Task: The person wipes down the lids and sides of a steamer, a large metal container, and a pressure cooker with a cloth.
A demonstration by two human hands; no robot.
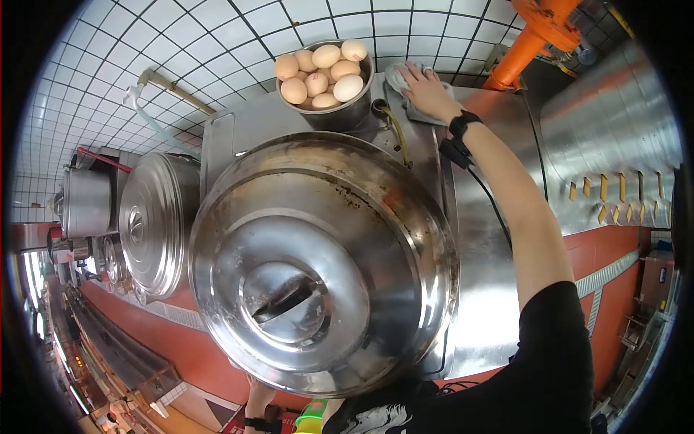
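My right hand (428, 92) reaches to the far side of a steel surface and holds a bunched grey cloth (419, 110) against it, fingers over the cloth. A black band is on that wrist. Left of the cloth stands a metal pot of eggs (334, 118), heaped with brown and pale eggs (316, 84). A large domed steel lid (303, 239), stained near its rim, fills the middle of the view. Below its near edge my left hand (259, 394) is partly visible; its fingers are mostly hidden by the lid.
An orange pipe (517, 58) rises behind the right side. A black cable (493, 199) runs down the steel top (483, 267). More lidded pots (152, 224) stand at the left, near a pale hose (163, 130). White tiles cover the wall; the floor (173, 347) is red.
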